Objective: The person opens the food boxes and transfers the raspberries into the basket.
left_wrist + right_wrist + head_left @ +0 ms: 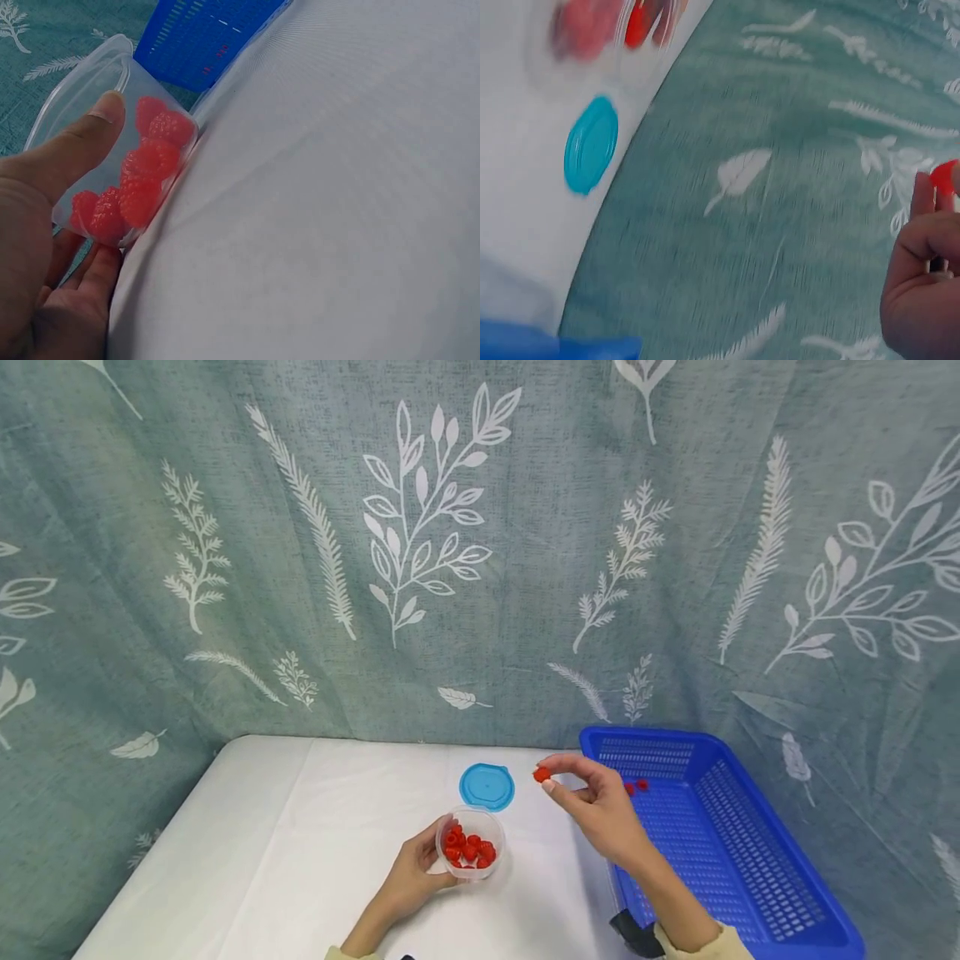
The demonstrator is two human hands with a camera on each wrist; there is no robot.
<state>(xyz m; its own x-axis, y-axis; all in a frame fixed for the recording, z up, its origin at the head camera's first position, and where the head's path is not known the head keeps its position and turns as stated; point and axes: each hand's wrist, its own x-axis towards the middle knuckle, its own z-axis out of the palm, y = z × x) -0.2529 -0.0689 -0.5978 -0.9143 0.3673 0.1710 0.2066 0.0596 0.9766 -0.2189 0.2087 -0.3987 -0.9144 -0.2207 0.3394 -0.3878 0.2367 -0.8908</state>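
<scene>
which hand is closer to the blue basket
The right hand, pinching a raspberry near the left side of the blue basket; the left hand grips the clear cup farther left.

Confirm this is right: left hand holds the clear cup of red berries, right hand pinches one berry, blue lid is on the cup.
No, the head view shows the blue lid off the cup, lying on the white cloth. The rest holds.

Soft light, faint shadows, dimmer wrist views
</scene>
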